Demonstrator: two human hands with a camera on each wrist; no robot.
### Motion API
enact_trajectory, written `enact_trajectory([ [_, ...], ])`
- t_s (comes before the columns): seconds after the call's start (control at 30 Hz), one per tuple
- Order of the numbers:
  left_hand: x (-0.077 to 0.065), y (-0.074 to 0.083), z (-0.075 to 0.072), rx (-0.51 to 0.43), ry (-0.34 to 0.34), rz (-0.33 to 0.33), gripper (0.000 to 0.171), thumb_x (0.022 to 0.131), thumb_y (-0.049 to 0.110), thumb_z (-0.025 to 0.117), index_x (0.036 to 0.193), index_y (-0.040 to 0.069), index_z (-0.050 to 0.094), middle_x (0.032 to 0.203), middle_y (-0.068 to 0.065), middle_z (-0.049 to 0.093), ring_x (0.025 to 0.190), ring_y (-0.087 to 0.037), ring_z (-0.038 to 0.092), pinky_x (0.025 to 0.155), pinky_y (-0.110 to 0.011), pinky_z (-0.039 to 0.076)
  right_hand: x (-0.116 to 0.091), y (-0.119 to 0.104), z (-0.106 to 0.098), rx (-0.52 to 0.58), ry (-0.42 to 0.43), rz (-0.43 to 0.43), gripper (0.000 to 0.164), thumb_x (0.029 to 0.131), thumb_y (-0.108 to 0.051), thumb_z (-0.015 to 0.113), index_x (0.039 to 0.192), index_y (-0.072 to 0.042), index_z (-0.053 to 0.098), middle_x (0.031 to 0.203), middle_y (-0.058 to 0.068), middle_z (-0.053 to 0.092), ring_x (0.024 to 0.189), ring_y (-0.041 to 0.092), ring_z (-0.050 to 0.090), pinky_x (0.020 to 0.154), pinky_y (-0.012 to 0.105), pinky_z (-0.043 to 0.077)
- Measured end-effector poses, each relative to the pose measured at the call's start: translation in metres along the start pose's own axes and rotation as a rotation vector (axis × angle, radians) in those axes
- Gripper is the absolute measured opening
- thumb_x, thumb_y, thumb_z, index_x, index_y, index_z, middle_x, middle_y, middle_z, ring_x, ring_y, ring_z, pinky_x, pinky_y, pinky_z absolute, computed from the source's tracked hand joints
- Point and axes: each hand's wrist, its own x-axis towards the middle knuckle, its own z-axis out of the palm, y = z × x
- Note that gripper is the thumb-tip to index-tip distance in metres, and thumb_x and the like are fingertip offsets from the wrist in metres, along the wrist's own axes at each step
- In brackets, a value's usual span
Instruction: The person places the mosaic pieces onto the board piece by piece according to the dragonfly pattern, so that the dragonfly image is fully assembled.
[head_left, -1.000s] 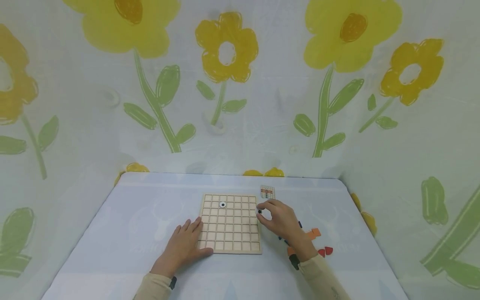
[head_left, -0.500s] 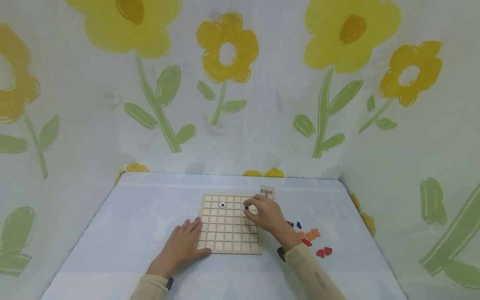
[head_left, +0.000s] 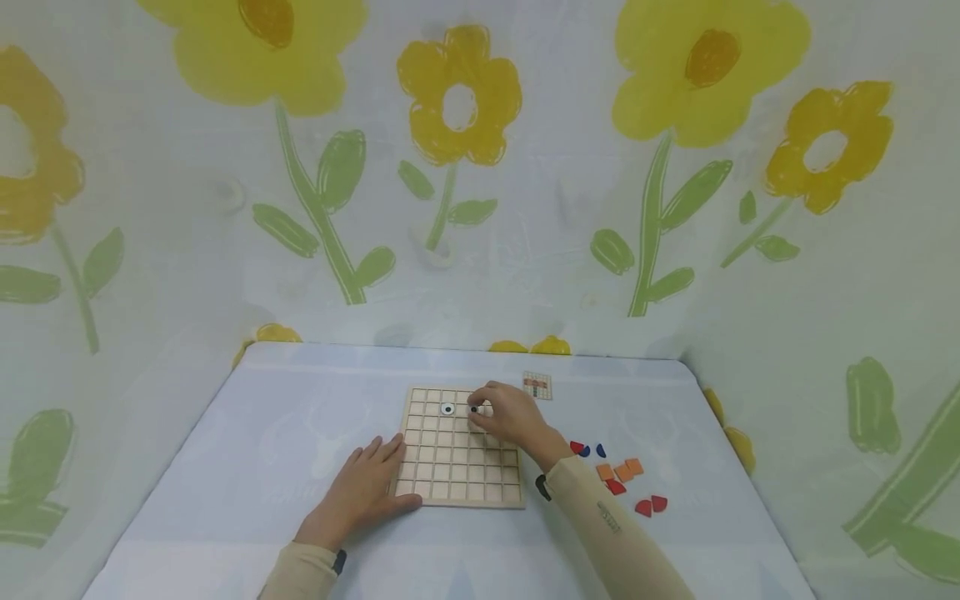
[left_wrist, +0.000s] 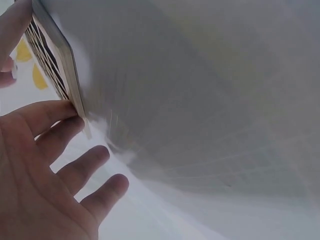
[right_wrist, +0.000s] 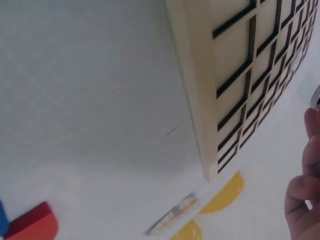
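Board (head_left: 442,471) lies flat on the table (head_left: 217,508) in the head view, its grid facing up. Left hand (head_left: 363,487) comes in from the near left, palm down, fingers extended and slightly spread; the fingertips meet the board's left edge and the thumb points right along the near-left corner. It is relaxed and grips nothing. Right hand (head_left: 508,414) reaches in from the near right, forearm slanting up and leftward, wrist over the board's right side. Thumb and forefinger pinch a held disc (head_left: 474,409), white with a black centre, above the far rows; whether it touches the board cannot be told. Another disc (head_left: 447,409) sits on the grid just left of it. Beyond the far-right corner lies a card (head_left: 537,385); right of the board are red pieces (head_left: 643,507), blue pieces (head_left: 601,451) and orange pieces (head_left: 623,473).

Left wrist view: the palm shows, two fingers against the board's edge, the other two apart from it, bent only slightly, the thumb by a corner.

Right wrist view: curled fingers show at the right margin, the held disc cut off at their tips; the board's side and part of the card are visible.
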Motion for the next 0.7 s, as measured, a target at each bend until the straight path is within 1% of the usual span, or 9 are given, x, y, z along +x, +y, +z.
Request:
enact_trajectory([
  [0.2,0.001,0.001,0.000,0.008,-0.006,0.003,0.097,0.083,0.064,0.072,0.148,-0.004,0.047,0.158,-0.016,0.040,0.144,-0.045,0.035,0.116,-0.064,0.029,0.015,-0.003,0.004,0.000,-0.066,0.019,0.023,0.094,-0.032,0.074,0.113,-0.019,0.076,0.106,-0.009,0.071,0.097,0.013,0.067,0.079,0.032,0.058],
  [0.33,0.002,0.000,-0.001,0.007,-0.004,0.013,0.097,0.083,0.065,0.072,0.147,-0.005,0.048,0.158,-0.017,0.041,0.143,-0.046,0.036,0.115,-0.064,0.030,0.025,-0.005,0.010,-0.042,-0.102,0.043,0.025,0.093,-0.033,0.075,0.114,-0.020,0.076,0.105,-0.011,0.070,0.097,0.011,0.067,0.081,0.031,0.058],
  [0.4,0.002,0.001,-0.002,0.007,-0.008,0.015,0.098,0.083,0.065,0.072,0.147,-0.005,0.048,0.158,-0.018,0.041,0.143,-0.046,0.036,0.115,-0.064,0.031,0.029,-0.005,0.012,-0.062,-0.119,0.071,0.025,0.092,-0.034,0.076,0.114,-0.021,0.076,0.104,-0.011,0.070,0.097,0.010,0.066,0.082,0.030,0.057],
  [0.53,0.001,0.001,-0.002,0.004,-0.016,0.013,0.098,0.083,0.065,0.072,0.147,-0.005,0.048,0.158,-0.018,0.041,0.143,-0.046,0.036,0.115,-0.064,0.030,0.033,-0.005,0.015,-0.073,-0.152,0.126,0.025,0.091,-0.034,0.077,0.114,-0.022,0.076,0.103,-0.010,0.069,0.097,0.012,0.066,0.084,0.032,0.057],
  [0.7,0.002,0.001,-0.003,0.019,-0.018,0.007,0.097,0.083,0.064,0.073,0.147,-0.004,0.048,0.158,-0.017,0.041,0.144,-0.045,0.036,0.116,-0.063,0.030,0.036,-0.005,0.018,-0.090,-0.184,0.122,0.022,0.093,-0.032,0.076,0.113,-0.024,0.077,0.103,-0.012,0.069,0.096,0.010,0.065,0.082,0.031,0.057],
])
